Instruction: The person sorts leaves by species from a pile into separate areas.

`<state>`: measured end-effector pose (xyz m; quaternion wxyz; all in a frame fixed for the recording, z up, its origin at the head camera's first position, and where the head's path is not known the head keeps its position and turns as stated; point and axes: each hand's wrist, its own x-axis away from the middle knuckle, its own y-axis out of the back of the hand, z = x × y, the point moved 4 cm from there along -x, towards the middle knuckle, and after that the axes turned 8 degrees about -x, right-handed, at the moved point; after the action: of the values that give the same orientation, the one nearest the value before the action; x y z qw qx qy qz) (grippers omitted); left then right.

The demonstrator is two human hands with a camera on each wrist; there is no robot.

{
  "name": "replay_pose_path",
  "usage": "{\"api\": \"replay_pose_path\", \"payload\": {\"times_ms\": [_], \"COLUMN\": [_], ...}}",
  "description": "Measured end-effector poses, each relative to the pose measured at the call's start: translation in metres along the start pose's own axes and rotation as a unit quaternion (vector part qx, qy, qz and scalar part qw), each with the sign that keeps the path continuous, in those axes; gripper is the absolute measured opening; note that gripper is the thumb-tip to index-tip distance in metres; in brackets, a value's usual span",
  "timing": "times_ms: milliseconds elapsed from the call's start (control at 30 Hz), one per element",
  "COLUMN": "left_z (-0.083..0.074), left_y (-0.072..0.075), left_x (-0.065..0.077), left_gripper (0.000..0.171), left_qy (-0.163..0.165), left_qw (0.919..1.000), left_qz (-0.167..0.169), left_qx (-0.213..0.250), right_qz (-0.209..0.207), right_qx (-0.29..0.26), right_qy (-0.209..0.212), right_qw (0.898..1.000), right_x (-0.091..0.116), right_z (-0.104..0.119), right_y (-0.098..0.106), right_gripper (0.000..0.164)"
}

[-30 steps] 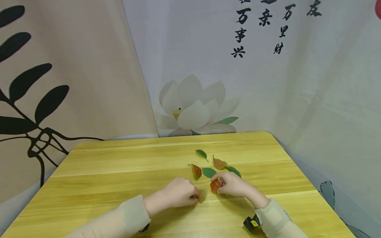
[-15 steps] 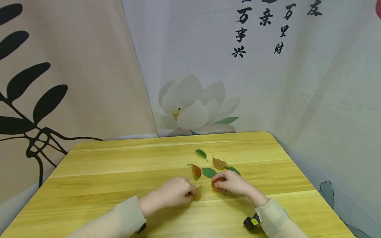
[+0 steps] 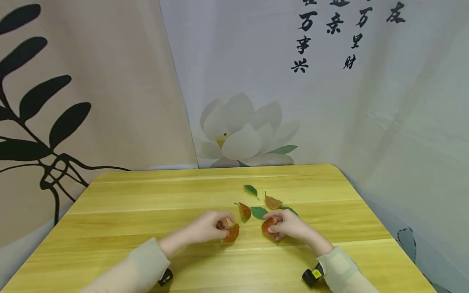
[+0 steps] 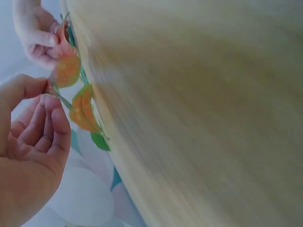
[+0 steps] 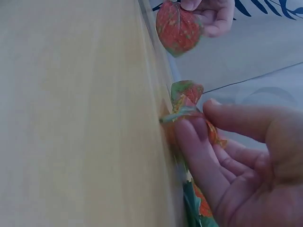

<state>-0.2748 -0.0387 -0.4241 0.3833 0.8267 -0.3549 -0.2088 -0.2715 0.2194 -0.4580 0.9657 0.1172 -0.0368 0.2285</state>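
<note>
In the head view, my left hand pinches a red-orange leaf between thumb and fingers, a little above the table. The left wrist view shows the pinch at the stem end of this leaf. To its right, my right hand pinches a second red leaf, whose stem points toward me. In the right wrist view the fingers cover part of that leaf. Just beyond the hands lie a red-and-green leaf and a green leaf.
Farther back on the wooden table are another green leaf and a brownish-red leaf. One more green leaf is partly hidden behind the right hand. A printed cloth hangs behind the table.
My left hand has drawn left and slightly away from me, turning its leaf so the red face shows. My right hand stays in place, while its leaf has turned, its stem now visible below.
</note>
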Motion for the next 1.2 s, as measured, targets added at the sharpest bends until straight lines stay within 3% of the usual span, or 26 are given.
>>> {"api": "replay_pose_path", "payload": {"times_ms": [167, 400, 700, 933, 1200], "left_z": [0.006, 0.015, 0.037, 0.081, 0.132], "left_y": [0.003, 0.012, 0.042, 0.076, 0.120], "left_x": [0.000, 0.004, 0.016, 0.033, 0.070], "left_gripper": [0.046, 0.041, 0.038, 0.037, 0.041], "left_qy": [0.018, 0.028, 0.057, 0.100, 0.184], "left_qw": [0.9986, 0.9977, 0.9941, 0.9870, 0.9685], "left_qz": [0.013, 0.009, -0.037, -0.068, -0.126], "left_qx": [0.048, 0.060, 0.084, 0.106, 0.111], "right_qz": [-0.018, -0.020, -0.009, -0.001, 0.002], "right_qx": [-0.021, -0.020, -0.020, -0.022, -0.027], "right_qy": [-0.008, -0.008, -0.009, -0.008, -0.021], "right_qw": [1.000, 1.000, 1.000, 1.000, 0.999], "right_x": [-0.001, -0.002, 0.000, 0.000, 0.000], "right_z": [-0.002, -0.001, -0.002, -0.002, -0.003], "right_y": [0.002, 0.002, 0.002, 0.003, 0.003], "right_gripper": [0.035, 0.030, 0.034, 0.034, 0.034]}}
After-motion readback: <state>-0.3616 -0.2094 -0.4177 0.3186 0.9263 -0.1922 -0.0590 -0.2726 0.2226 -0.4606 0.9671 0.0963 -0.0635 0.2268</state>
